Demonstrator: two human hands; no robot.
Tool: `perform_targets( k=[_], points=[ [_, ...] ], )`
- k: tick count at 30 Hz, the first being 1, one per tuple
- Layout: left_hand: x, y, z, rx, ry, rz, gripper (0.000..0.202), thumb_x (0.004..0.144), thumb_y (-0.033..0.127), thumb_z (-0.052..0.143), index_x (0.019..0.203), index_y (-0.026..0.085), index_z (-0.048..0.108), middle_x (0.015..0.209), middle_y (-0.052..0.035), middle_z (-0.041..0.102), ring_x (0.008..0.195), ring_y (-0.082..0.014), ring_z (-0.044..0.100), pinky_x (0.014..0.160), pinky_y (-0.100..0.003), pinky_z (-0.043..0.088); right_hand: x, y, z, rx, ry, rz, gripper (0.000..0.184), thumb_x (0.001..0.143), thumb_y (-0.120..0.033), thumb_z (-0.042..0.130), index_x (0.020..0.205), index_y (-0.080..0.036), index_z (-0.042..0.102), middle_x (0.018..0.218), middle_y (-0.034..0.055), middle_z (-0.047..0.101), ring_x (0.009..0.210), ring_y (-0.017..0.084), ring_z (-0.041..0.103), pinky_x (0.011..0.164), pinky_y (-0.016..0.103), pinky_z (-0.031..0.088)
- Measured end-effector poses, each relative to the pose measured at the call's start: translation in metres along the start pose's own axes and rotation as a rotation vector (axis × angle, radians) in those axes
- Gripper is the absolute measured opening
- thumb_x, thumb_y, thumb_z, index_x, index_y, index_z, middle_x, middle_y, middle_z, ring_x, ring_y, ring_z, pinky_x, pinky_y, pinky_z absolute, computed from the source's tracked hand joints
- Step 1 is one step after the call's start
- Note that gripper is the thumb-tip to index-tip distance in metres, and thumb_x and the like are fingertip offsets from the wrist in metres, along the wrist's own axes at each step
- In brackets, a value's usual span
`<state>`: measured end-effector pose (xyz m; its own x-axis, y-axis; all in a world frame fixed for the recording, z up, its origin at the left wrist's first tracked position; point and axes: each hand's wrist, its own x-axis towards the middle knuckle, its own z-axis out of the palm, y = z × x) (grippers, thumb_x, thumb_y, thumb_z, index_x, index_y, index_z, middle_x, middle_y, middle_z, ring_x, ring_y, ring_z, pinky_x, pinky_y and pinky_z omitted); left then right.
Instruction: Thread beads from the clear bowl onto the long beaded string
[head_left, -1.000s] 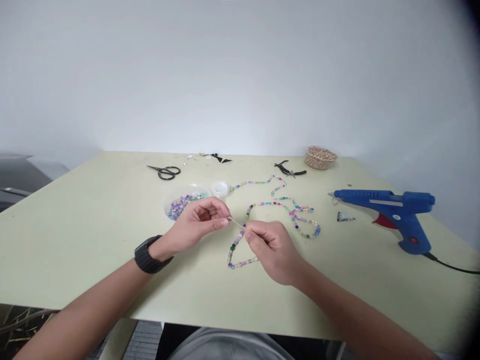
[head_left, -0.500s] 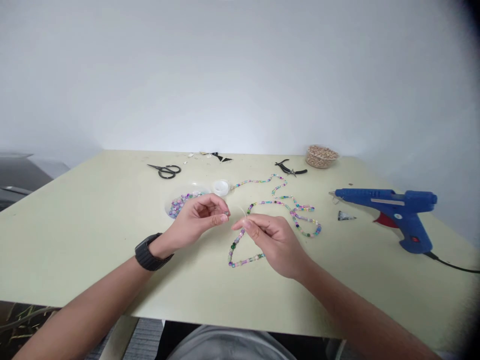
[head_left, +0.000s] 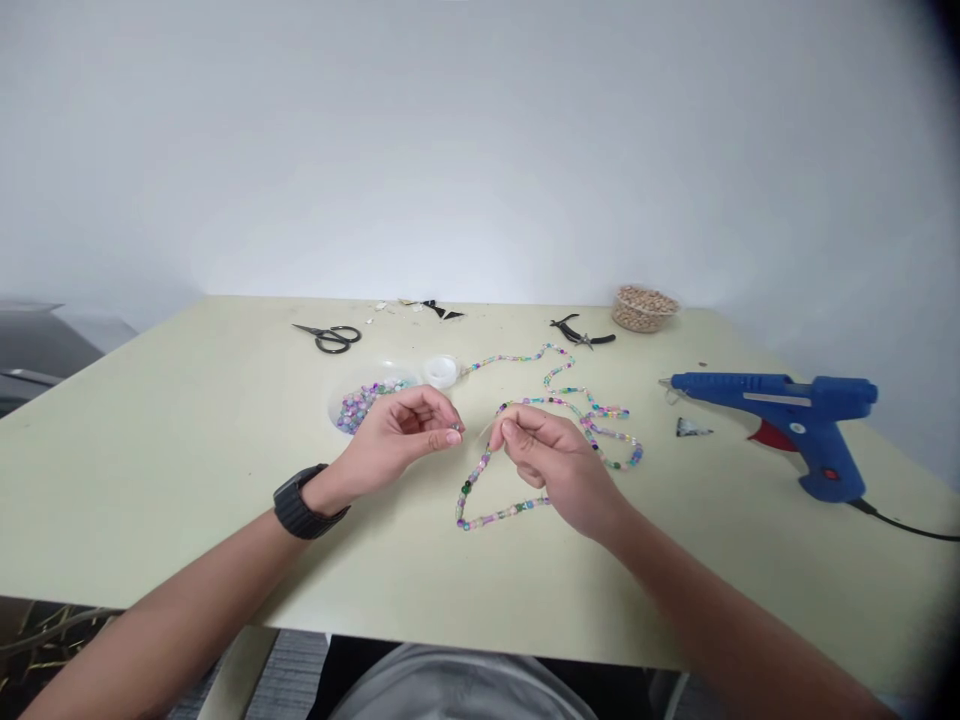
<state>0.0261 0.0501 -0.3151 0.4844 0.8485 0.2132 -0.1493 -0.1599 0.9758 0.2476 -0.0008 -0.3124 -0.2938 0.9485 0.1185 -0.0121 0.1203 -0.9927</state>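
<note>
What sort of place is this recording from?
Most likely a small craft workspace: a pale table holds a long strand of colourful beads, a dish of loose beads and a blue hot glue gun.

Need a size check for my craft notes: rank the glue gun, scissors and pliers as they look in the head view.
1. Blue hot glue gun
2. Black-handled scissors and black-handled pliers: they look about equally long, so I can't rank them.

Desk [head_left: 150,470]: smooth, matt, pale laminate. Glue gun [head_left: 772,395], near right edge: glossy blue plastic. Scissors [head_left: 330,339], far edge: metal blades, black handles. Bead strand [head_left: 469,487]: glossy. Dish [head_left: 334,408]: clear plastic.
</note>
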Motion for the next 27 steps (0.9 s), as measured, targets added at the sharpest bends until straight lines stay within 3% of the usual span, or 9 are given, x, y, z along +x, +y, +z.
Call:
perform_targets(
  k=[9, 13, 16, 19, 23, 27],
  points=[
    [-0.001, -0.004, 0.003, -0.035, -0.025, -0.009, 0.019, 0.077, 0.021, 0.085, 0.084, 0.015, 0.068, 0.078, -0.0018, 0.068, 0.072, -0.0099, 0.062, 0.068, -0.021, 0.052, -0.007, -0.002, 0.012, -0.349, 0.097, -0.181, 0.038, 0.106, -0.035, 0.044, 0.071, -0.019, 0.045, 0.059, -0.0055, 0.030, 0.054, 0.010, 0.027, 0.051, 0.025, 0.023],
    [-0.001, -0.006, 0.003, -0.041, -0.036, -0.015, 0.019, 0.077, 0.021, 0.085, 0.084, 0.014, 0.068, 0.078, -0.0020, 0.068, 0.071, -0.0096, 0.062, 0.067, -0.021, 0.051, -0.007, -0.002, 0.014, -0.428, 0.116, -0.238, 0.038, 0.105, -0.036, 0.046, 0.073, -0.018, 0.054, 0.056, -0.0066, 0.028, 0.051, 0.009, 0.026, 0.049, 0.025, 0.022],
    [-0.001, -0.006, 0.003, -0.039, -0.037, -0.023, 0.019, 0.078, 0.021, 0.085, 0.084, 0.014, 0.068, 0.077, -0.0013, 0.067, 0.071, -0.0090, 0.061, 0.068, -0.020, 0.051, -0.006, -0.003, 0.012, -0.449, 0.130, -0.225, 0.033, 0.106, -0.036, 0.046, 0.087, -0.018, 0.067, 0.054, -0.0067, 0.033, 0.048, 0.009, 0.029, 0.049, 0.025, 0.022],
    [-0.001, -0.006, 0.003, -0.037, -0.028, -0.024, 0.019, 0.078, 0.020, 0.085, 0.084, 0.015, 0.068, 0.077, -0.0007, 0.066, 0.071, -0.0081, 0.060, 0.067, -0.019, 0.050, -0.006, -0.003, 0.011, -0.452, 0.167, -0.219, 0.031, 0.106, -0.036, 0.045, 0.095, -0.019, 0.069, 0.056, -0.0059, 0.038, 0.049, 0.009, 0.032, 0.050, 0.025, 0.025],
    [-0.001, -0.006, 0.003, -0.040, -0.031, -0.016, 0.019, 0.077, 0.020, 0.085, 0.084, 0.014, 0.069, 0.078, -0.0014, 0.068, 0.072, -0.0091, 0.062, 0.068, -0.020, 0.051, -0.006, -0.002, 0.011, -0.447, 0.126, -0.204, 0.031, 0.104, -0.032, 0.045, 0.085, -0.018, 0.065, 0.054, -0.0063, 0.035, 0.048, 0.009, 0.030, 0.048, 0.025, 0.024],
    [0.000, -0.006, 0.004, -0.054, -0.034, -0.018, 0.019, 0.076, 0.019, 0.086, 0.084, 0.014, 0.069, 0.079, -0.0016, 0.069, 0.072, -0.0089, 0.063, 0.068, -0.020, 0.052, -0.006, 0.001, 0.012, -0.454, 0.079, -0.243, 0.030, 0.099, -0.024, 0.046, 0.069, -0.019, 0.051, 0.055, -0.0059, 0.033, 0.050, 0.009, 0.029, 0.049, 0.023, 0.025]
  ],
)
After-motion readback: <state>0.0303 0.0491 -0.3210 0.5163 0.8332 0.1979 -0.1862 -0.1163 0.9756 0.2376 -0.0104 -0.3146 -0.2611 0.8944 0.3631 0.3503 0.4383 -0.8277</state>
